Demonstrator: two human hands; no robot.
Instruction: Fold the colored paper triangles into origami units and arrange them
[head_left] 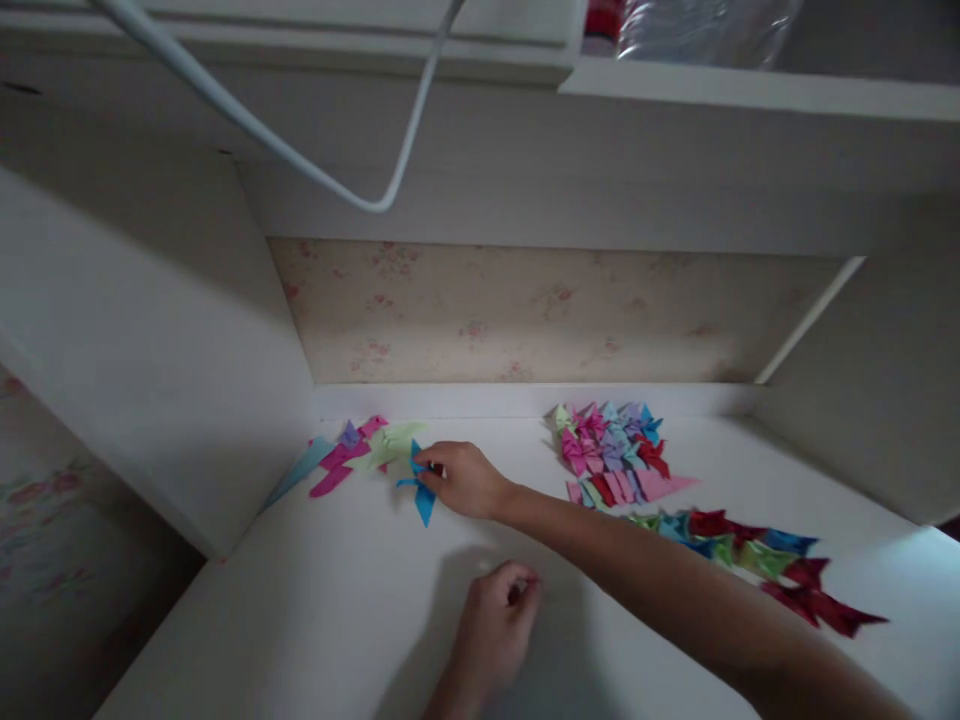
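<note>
My right hand [466, 480] stretches across the white desk from the right, its thumb and fingers pinching a blue origami crane [425, 500] with pointed wings. Nearer to me, my left hand [499, 610] is above the desk with thumb and forefinger curled together, and nothing shows between them. Just left of the blue crane lie folded paper pieces: a pale green one [386, 447], a magenta one [337, 468], a small purple one [349, 435] and a light blue one [300, 470].
Against the back right stands a tight cluster of colourful paper cranes [611, 440]. In front of it are a row of folded papers [622, 488] and shiny red, green and blue cranes [765, 560], partly behind my right forearm. A white cable [360, 200] hangs below the shelf overhead.
</note>
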